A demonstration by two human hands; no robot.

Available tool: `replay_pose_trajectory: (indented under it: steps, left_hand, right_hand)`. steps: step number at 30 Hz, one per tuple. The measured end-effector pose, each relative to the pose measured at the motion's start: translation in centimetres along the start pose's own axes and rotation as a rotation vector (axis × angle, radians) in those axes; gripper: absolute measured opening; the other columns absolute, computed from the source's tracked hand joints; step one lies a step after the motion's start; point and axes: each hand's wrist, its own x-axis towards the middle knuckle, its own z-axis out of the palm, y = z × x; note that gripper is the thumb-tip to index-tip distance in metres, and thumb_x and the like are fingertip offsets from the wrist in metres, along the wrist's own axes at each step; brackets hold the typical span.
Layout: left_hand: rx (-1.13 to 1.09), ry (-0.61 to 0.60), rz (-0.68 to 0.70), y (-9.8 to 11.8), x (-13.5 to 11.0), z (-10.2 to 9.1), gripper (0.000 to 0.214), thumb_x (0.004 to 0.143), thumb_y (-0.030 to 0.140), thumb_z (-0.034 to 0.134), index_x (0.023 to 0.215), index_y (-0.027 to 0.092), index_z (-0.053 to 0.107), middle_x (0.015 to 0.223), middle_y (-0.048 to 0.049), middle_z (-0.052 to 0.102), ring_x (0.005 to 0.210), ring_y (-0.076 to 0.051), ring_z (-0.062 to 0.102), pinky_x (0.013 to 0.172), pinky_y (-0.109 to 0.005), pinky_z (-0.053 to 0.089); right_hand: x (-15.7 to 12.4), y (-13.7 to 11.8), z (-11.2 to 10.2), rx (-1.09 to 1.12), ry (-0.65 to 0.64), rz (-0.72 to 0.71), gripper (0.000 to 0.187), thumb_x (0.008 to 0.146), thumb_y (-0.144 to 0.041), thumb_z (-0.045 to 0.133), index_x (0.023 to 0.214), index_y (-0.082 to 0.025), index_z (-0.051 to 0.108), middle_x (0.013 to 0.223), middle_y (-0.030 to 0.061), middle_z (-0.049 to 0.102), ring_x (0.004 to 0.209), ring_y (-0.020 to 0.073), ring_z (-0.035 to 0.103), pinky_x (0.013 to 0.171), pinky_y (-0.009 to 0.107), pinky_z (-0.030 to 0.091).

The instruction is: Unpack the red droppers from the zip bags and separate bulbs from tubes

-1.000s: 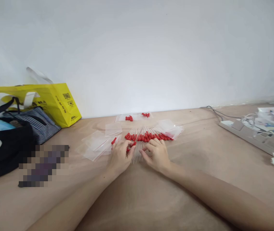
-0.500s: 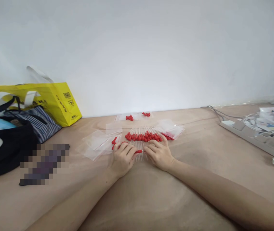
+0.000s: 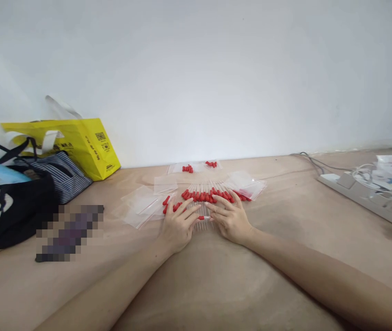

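Observation:
Between my two hands lies a small glass dropper (image 3: 207, 218) held sideways, its red rubber bulb (image 3: 201, 217) at the left end. My left hand (image 3: 178, 226) pinches the bulb end. The fingers of my right hand (image 3: 232, 219) close on the glass tube from the other side. Under my hands are several bare glass tubes (image 3: 201, 225), partly covered by my fingers. Just beyond them, a row of glass droppers with red bulbs (image 3: 202, 197) points away from me. Several loose red bulbs (image 3: 166, 200) lie by my left fingertips.
Clear zip bags (image 3: 137, 209) lie left of the droppers, with more bags (image 3: 246, 181) at right. Farther back are bagged red bulbs (image 3: 188, 169). A yellow bag (image 3: 95, 151) and a black bag (image 3: 23, 211) stand left. At right sits a power strip (image 3: 354, 195) with papers.
The view has shifted slightly, moving everything a little to the right. My left fingers have lifted and spread somewhat, uncovering more red bulbs. Both hands still hold the dropper.

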Motion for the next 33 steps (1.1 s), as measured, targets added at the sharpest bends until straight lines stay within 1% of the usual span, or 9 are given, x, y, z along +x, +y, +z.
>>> replay_pose_trajectory:
  steps: [4,9,16,22,25,27,29,31,33]
  left_hand:
    - [0.020,-0.016,-0.010,-0.06,-0.01,-0.42,0.024,0.082,0.016,0.041,0.086,0.024,0.064,0.107,-0.0036,0.063,0.111,-0.025,0.048,0.098,-0.059,0.016]
    - [0.055,-0.026,-0.004,-0.10,-0.04,-0.41,0.022,0.081,0.015,0.042,0.082,0.024,0.062,0.110,-0.0017,0.061,0.112,-0.025,0.047,0.099,-0.059,0.015]
    - [0.123,-0.031,-0.025,0.06,-0.16,-0.46,0.021,0.077,0.013,0.043,0.079,0.021,0.062,0.130,-0.0051,0.045,0.123,-0.029,0.033,0.097,-0.060,0.017]
    - [0.120,-0.041,-0.041,0.22,-0.18,-0.38,0.020,0.073,0.010,0.043,0.078,0.019,0.060,0.132,-0.0069,0.042,0.125,-0.030,0.030,0.099,-0.059,0.017]
    - [0.135,-0.039,-0.083,-0.06,-0.40,-0.36,0.019,0.074,0.010,0.042,0.076,0.018,0.059,0.132,-0.0078,0.042,0.124,-0.029,0.031,0.099,-0.056,0.019]
    - [0.150,-0.012,-0.141,-0.29,-0.59,-0.36,0.020,0.077,0.011,0.040,0.075,0.019,0.058,0.131,-0.0081,0.043,0.122,-0.028,0.035,0.097,-0.055,0.022]
    - [0.149,0.028,-0.167,-0.42,-0.70,-0.32,0.020,0.080,0.014,0.040,0.076,0.020,0.059,0.129,-0.0080,0.045,0.119,-0.027,0.038,0.096,-0.054,0.024]
    - [0.129,0.071,-0.155,-0.42,-0.66,-0.21,0.019,0.083,0.019,0.041,0.079,0.021,0.060,0.125,-0.0079,0.048,0.116,-0.026,0.040,0.096,-0.052,0.025]
    - [0.106,0.124,-0.165,-0.40,-0.50,-0.02,0.018,0.083,0.023,0.043,0.083,0.022,0.061,0.115,-0.0082,0.054,0.109,-0.025,0.046,0.094,-0.049,0.028]
  right_hand:
    - [0.00,-0.06,-0.03,-0.003,0.029,0.001,0.019,0.081,-0.022,0.048,0.083,-0.026,0.066,0.109,-0.0014,0.062,0.114,0.0206,0.044,0.102,0.050,0.013]
    - [0.17,-0.25,-0.24,-0.002,0.065,-0.001,0.020,0.084,-0.025,0.046,0.080,-0.025,0.066,0.108,-0.0038,0.062,0.111,0.0202,0.046,0.103,0.049,0.012]
    - [0.13,-0.25,-0.20,0.019,0.076,0.001,0.019,0.083,-0.025,0.047,0.079,-0.025,0.065,0.109,-0.0044,0.062,0.111,0.0196,0.045,0.104,0.048,0.010]
    - [0.14,-0.16,-0.06,0.028,0.064,0.013,0.018,0.083,-0.025,0.047,0.080,-0.025,0.065,0.108,-0.0039,0.062,0.110,0.0197,0.045,0.103,0.048,0.009]
    - [-0.07,0.12,-0.06,0.023,0.063,0.032,0.018,0.082,-0.023,0.046,0.082,-0.025,0.065,0.108,-0.0038,0.062,0.108,0.0198,0.045,0.101,0.047,0.011]
    - [-0.27,0.31,-0.14,0.019,0.066,0.062,0.018,0.082,-0.023,0.047,0.082,-0.024,0.064,0.107,-0.0029,0.063,0.105,0.0196,0.045,0.098,0.045,0.014]
    - [-0.39,0.36,-0.27,0.007,0.050,0.111,0.017,0.082,-0.025,0.048,0.079,-0.023,0.065,0.104,-0.0006,0.063,0.097,0.0188,0.047,0.091,0.041,0.022]
    - [-0.33,0.27,-0.44,-0.027,-0.009,0.193,0.019,0.082,-0.028,0.047,0.076,-0.021,0.065,0.095,0.0025,0.064,0.085,0.0171,0.049,0.079,0.035,0.026]
    - [-0.08,0.14,-0.60,-0.066,-0.099,0.300,0.021,0.082,-0.028,0.046,0.077,-0.021,0.065,0.083,0.0039,0.064,0.076,0.0159,0.048,0.070,0.032,0.026]
